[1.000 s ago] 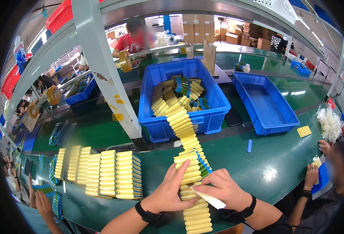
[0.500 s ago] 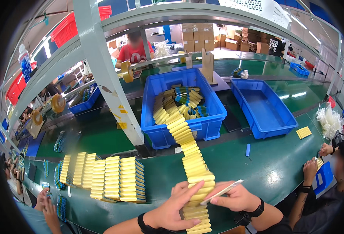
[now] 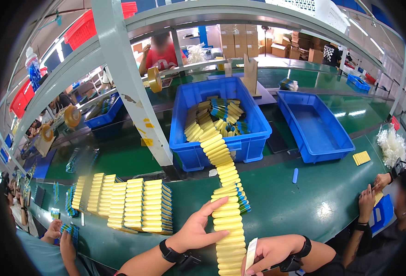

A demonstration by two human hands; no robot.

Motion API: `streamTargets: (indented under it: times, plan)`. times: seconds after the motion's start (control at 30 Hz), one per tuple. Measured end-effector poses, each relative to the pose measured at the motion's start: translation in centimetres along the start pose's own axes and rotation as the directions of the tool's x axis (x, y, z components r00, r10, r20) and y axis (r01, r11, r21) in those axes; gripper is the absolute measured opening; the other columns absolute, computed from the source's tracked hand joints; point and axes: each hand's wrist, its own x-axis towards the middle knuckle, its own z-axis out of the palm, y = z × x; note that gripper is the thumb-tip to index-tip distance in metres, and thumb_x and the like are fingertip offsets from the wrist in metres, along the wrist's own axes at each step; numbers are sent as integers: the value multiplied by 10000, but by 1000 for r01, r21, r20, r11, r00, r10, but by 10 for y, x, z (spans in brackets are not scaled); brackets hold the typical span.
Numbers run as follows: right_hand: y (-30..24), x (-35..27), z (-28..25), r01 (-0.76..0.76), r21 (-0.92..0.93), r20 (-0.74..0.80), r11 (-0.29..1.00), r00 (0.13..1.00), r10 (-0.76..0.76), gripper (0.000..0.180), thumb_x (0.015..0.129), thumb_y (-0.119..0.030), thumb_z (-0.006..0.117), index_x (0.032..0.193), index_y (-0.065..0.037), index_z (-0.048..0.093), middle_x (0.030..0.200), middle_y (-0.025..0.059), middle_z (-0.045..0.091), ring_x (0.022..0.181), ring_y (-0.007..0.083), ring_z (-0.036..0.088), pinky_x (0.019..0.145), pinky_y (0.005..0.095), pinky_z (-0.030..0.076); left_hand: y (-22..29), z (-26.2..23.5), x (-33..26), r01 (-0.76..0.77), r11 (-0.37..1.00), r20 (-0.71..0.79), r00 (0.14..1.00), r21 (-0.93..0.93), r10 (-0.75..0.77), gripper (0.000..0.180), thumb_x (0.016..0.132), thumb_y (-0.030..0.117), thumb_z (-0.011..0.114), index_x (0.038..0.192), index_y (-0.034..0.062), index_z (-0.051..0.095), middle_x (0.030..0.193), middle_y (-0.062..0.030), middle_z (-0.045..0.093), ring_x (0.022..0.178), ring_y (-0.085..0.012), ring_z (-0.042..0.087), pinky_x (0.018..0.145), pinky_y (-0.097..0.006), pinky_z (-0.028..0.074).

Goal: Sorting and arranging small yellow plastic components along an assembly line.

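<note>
A long row of rounded yellow pieces point(image 3: 230, 226) with blue-green undersides runs from a deep blue bin point(image 3: 198, 148) down the green table toward me. My left hand point(image 3: 194, 232) rests against the row's left side, its thumb and index finger spread apart over the pieces. Closed near the row's lower right side, my right hand point(image 3: 276, 252) grips a flat white strip point(image 3: 251, 254) between thumb and fingers. Part of the row is turned where it bends, so blue-green faces show on its right. More such pieces lie heaped in the bin.
Stacks of yellow pieces point(image 3: 134, 204) stand at left. A shallow blue tray point(image 3: 313, 133) is right of the bin, with a small blue piece point(image 3: 295, 175) nearer. A grey post point(image 3: 134, 92) rises behind the stacks. Co-workers' hands are at both sides point(image 3: 368, 202).
My right hand has moved down and toward me with the white strip, off the row. My left hand has shifted slightly left, and blue-green faces now show along the row's middle.
</note>
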Motion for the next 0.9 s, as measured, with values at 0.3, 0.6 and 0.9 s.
streamTargets:
  times: [0.3, 0.6, 0.9]
  plan:
    - [-23, -9, -21, -67, -38, 64, 997, 996, 69, 185, 996, -70, 676, 1138, 30, 740, 932, 93, 743, 792, 136, 687, 687, 266, 531, -27, -9, -2, 7, 943, -53, 999, 333, 11, 878, 849, 183, 825, 1594, 62, 376, 1485, -185, 494, 1403, -302, 468, 1198, -399, 336]
    - [-11, 18, -29, 82, -871, -437, 485, 325, -839, 301, 857, 16, 767, 1138, -91, 770, 1056, 88, 654, 940, 232, 627, 787, 327, 521, -8, -6, 3, -84, 865, 8, 996, 495, 92, 930, 831, 205, 816, 1604, 44, 325, 1490, -220, 479, 1415, -378, 439, 1204, -451, 305]
    - [-21, 18, -27, -252, -933, -351, 258, 470, -810, 463, 737, -79, 823, 1182, -177, 739, 1188, 73, 615, 1067, 310, 580, 936, 417, 482, -8, -7, 3, -132, 806, 20, 989, 577, 148, 953, 823, 214, 819, 1609, 36, 309, 1519, -242, 451, 1412, -420, 419, 1211, -478, 287]
